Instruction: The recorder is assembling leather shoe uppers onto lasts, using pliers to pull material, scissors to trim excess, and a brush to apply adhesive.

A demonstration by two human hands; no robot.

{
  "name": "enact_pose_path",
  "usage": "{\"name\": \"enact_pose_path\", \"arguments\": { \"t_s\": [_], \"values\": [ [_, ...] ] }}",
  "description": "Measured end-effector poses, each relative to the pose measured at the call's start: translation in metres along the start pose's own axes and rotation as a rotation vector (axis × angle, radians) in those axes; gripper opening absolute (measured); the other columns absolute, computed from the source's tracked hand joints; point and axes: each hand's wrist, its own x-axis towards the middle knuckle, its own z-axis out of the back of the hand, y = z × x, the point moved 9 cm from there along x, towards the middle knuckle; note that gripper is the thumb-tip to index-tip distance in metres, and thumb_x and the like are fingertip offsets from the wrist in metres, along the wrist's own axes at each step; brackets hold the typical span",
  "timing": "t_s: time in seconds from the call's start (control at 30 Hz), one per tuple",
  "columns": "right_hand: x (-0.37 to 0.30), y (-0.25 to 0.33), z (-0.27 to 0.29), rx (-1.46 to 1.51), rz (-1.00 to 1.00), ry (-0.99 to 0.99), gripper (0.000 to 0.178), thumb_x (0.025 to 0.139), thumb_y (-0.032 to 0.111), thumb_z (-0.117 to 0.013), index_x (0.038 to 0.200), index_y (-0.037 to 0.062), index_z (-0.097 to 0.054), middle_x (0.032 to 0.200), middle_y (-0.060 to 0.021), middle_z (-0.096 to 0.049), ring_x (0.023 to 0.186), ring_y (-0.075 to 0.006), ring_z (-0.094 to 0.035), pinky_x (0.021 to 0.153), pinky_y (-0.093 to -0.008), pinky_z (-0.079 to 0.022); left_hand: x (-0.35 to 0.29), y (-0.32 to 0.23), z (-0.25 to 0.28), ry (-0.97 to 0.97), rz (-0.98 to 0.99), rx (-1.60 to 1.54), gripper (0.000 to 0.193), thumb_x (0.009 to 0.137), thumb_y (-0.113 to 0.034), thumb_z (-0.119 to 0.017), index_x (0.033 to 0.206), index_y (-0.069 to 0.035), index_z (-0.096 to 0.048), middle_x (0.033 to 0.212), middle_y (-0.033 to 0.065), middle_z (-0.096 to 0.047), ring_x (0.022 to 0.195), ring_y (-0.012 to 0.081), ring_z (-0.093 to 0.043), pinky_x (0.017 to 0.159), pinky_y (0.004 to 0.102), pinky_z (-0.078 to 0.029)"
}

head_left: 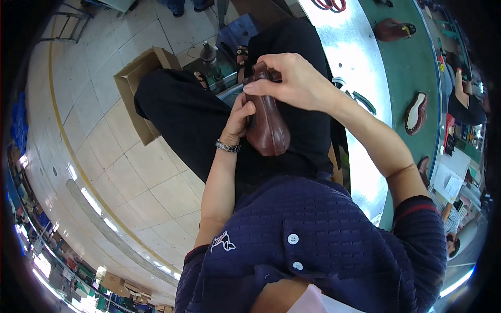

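Observation:
A brown leather shoe (pixel 267 125) is held up above my lap, its rounded, seamed end toward my body. My left hand (pixel 239 119), with a metal watch band at the wrist, grips the shoe from its left side; some of its fingers are hidden behind the leather. My right hand (pixel 292 81) closes over the far end, thumb on top of the leather and fingertips at a narrow brown flap. Whether it also pinches something small there I cannot make out.
Right of me runs a shiny metal bench (pixel 360 47) with red-handled scissors (pixel 330 5) at its far end. Beyond it, a green surface (pixel 404 68) carries several brown shoes (pixel 416 113). An opened cardboard box (pixel 136 104) stands on the floor by my left leg. Other people are at the right.

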Motion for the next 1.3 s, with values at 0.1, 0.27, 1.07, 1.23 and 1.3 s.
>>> {"name": "enact_pose_path", "arguments": {
  "t_s": [0.1, 0.27, 1.07, 1.23, 1.3],
  "values": [
    [-0.006, -0.019, 0.001, 0.346, 0.088, -0.171, 0.051, 0.086, 0.035, -0.069, 0.118, -0.0043, -0.058, 0.101, -0.0166, -0.067, 0.096, -0.0223, -0.066, 0.086, -0.0313, -0.050, 0.007, -0.008, 0.001, -0.010, -0.042, -0.043, 0.066, 0.082, -0.041, -0.074, 0.126, 0.001, -0.049, 0.115, 0.0066, -0.061, 0.102, 0.0136, -0.059, 0.092, 0.0283, -0.046],
    [-0.066, -0.074, 0.065, -0.021, -0.156, -0.468, 0.048, 0.092, 0.032, -0.063, 0.130, 0.0041, -0.053, 0.128, -0.0176, -0.057, 0.120, -0.0294, -0.053, 0.102, -0.0404, -0.041, 0.003, -0.045, -0.026, -0.063, 0.158, -0.451, 0.066, 0.087, -0.052, -0.063, 0.127, -0.001, -0.050, 0.118, 0.0135, -0.062, 0.103, 0.0240, -0.063, 0.088, 0.0404, -0.053],
    [-0.148, -0.126, 0.060, 0.858, -0.829, -0.325, 0.042, 0.092, 0.024, -0.060, 0.127, 0.0062, -0.049, 0.101, -0.0112, -0.066, 0.075, -0.0129, -0.063, 0.052, -0.0207, -0.042, 0.012, -0.052, 0.044, -0.300, 0.190, -0.606, 0.040, 0.101, -0.032, -0.040, 0.129, -0.004, -0.051, 0.119, 0.0146, -0.062, 0.103, 0.0254, -0.064, 0.090, 0.0386, -0.053],
    [-0.057, -0.011, 0.050, 0.783, -0.608, 0.133, 0.062, 0.091, 0.015, -0.058, 0.146, 0.0050, -0.030, 0.097, -0.0169, -0.069, 0.066, -0.0135, -0.066, 0.043, -0.0151, -0.040, -0.008, -0.104, 0.025, -0.603, 0.189, -0.136, 0.047, 0.103, -0.036, -0.039, 0.133, -0.002, -0.050, 0.127, 0.0127, -0.059, 0.112, 0.0206, -0.058, 0.098, 0.0340, -0.045],
    [-0.027, 0.022, 0.041, 0.747, -0.599, 0.212, 0.065, 0.092, 0.014, -0.057, 0.148, 0.0063, -0.024, 0.101, -0.0176, -0.068, 0.075, -0.0150, -0.067, 0.050, -0.0175, -0.045, -0.015, -0.168, 0.020, -0.668, -0.192, 0.665, 0.054, 0.103, -0.039, -0.038, 0.142, -0.002, -0.040, 0.141, 0.0136, -0.047, 0.132, 0.0218, -0.041, 0.110, 0.0324, -0.029]
  ]
}}
